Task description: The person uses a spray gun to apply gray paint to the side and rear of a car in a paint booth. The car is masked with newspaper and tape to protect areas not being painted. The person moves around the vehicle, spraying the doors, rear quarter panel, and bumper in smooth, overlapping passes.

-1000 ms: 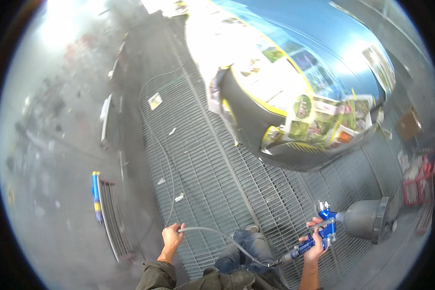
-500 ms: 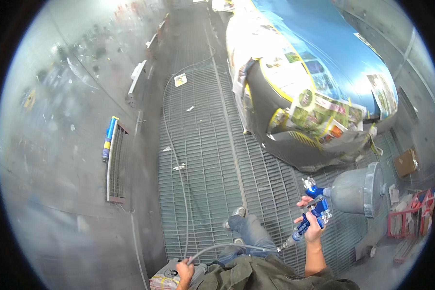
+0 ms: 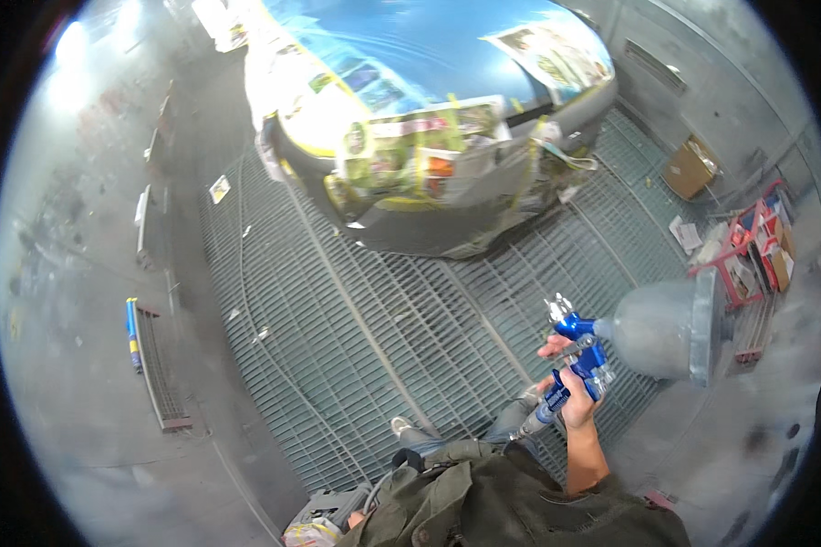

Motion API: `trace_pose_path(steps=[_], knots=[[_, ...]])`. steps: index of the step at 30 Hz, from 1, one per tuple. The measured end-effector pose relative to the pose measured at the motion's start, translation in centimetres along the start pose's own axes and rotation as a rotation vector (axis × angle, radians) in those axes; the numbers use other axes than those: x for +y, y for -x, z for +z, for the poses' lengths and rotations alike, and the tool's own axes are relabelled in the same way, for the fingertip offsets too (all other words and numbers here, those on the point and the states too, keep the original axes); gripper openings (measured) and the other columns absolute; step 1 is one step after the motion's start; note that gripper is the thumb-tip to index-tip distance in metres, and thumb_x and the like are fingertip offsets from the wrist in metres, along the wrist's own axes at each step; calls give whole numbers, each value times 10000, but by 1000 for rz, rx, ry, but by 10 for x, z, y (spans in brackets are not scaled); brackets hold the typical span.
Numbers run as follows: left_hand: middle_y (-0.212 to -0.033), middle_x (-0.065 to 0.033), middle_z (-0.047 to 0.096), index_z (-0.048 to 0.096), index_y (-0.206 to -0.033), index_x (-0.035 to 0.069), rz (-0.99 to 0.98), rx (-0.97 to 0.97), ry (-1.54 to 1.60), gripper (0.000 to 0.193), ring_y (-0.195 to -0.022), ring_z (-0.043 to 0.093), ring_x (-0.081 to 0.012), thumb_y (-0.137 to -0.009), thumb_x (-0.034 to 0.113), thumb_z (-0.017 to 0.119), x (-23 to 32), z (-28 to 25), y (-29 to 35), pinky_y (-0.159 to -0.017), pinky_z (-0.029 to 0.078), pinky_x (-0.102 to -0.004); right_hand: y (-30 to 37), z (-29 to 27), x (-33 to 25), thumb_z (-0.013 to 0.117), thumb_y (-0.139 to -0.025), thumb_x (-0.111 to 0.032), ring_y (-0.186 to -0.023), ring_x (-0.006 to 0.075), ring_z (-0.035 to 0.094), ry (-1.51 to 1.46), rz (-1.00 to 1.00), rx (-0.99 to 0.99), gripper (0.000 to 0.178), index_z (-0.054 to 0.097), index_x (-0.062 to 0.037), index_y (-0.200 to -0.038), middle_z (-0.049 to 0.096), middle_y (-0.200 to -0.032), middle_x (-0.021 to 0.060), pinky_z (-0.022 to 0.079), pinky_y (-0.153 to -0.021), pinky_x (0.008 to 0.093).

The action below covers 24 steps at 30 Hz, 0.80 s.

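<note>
My right hand (image 3: 576,401) is wrapped round the grip of a blue spray gun (image 3: 586,360). A large cloudy grey paint cup (image 3: 661,328) joins the gun's body and lies tipped toward the right. The silver nozzle points up and left, at the upper end of the gun. Only a bit of my left hand (image 3: 357,518) shows at the lower edge, beside a grey hose (image 3: 374,495); dark clothing hides its fingers. In front of me stands a blue car (image 3: 410,32), its bumper area covered with newspaper (image 3: 470,125), yellow tape and grey sheeting.
Metal grating (image 3: 337,337) forms the floor, with paper scraps on it. A cardboard box (image 3: 691,170) and a red rack (image 3: 743,260) with small boxes stand at the right wall. A framed grille (image 3: 158,369) sits on the left wall. By my left hand lies a grey bundle (image 3: 324,512).
My view has turned right, so the car appears further left. The spray gun stays in my right hand. My left hand, earlier closed on the hose, is now mostly hidden behind clothing.
</note>
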<state>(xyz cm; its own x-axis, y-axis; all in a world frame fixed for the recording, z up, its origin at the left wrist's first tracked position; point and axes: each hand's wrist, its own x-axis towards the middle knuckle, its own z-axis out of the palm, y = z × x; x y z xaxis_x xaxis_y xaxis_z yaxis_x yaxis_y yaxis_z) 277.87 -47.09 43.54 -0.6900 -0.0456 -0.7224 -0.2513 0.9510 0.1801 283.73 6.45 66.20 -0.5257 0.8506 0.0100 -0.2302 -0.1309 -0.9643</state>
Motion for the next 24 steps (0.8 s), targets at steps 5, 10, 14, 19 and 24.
trace_pose_path(steps=[5, 10, 14, 19, 24], knots=[[-829, -257, 685, 750, -894, 62, 295, -86, -172, 394, -805, 679, -448, -849, 440, 648, 123, 77, 10, -720, 507, -530, -2, -171, -51, 455, -839, -96, -1098, 252, 595, 112, -5, 202, 504, 490, 77, -1311, 549, -1295, 188, 611, -603, 301], [-836, -276, 669, 744, -941, 91, 382, -153, -202, 335, -852, 639, -488, -898, 385, 588, 246, 146, 42, -728, 506, -534, -10, -298, -99, 412, -853, -83, -1066, 239, 603, 187, -153, 383, 492, 476, 114, -1299, 556, -1276, 191, 575, -556, 257], [-862, -283, 670, 732, -923, 52, 513, -162, -241, 303, -879, 643, -484, -856, 304, 577, 277, 188, 39, -771, 507, -540, -33, -358, -118, 447, -827, -140, -1078, 231, 587, 195, -178, 497, 521, 477, 100, -1289, 555, -1274, 196, 582, -531, 247], [-831, -250, 688, 749, -895, 62, 310, -154, -83, 386, -855, 662, -457, -878, 421, 610, 372, 230, 72, -776, 505, -525, -68, -415, -129, 460, -820, -157, -1083, 237, 577, 174, -214, 562, 546, 462, 90, -1307, 556, -1267, 194, 590, -522, 257], [-766, -208, 693, 757, -880, 88, 325, -143, -62, 378, -798, 672, -431, -886, 431, 599, 449, 302, 72, -746, 517, -489, -121, -481, -150, 470, -806, -171, -1075, 246, 572, 227, -180, 585, 559, 462, 84, -1303, 558, -1256, 201, 587, -516, 261]])
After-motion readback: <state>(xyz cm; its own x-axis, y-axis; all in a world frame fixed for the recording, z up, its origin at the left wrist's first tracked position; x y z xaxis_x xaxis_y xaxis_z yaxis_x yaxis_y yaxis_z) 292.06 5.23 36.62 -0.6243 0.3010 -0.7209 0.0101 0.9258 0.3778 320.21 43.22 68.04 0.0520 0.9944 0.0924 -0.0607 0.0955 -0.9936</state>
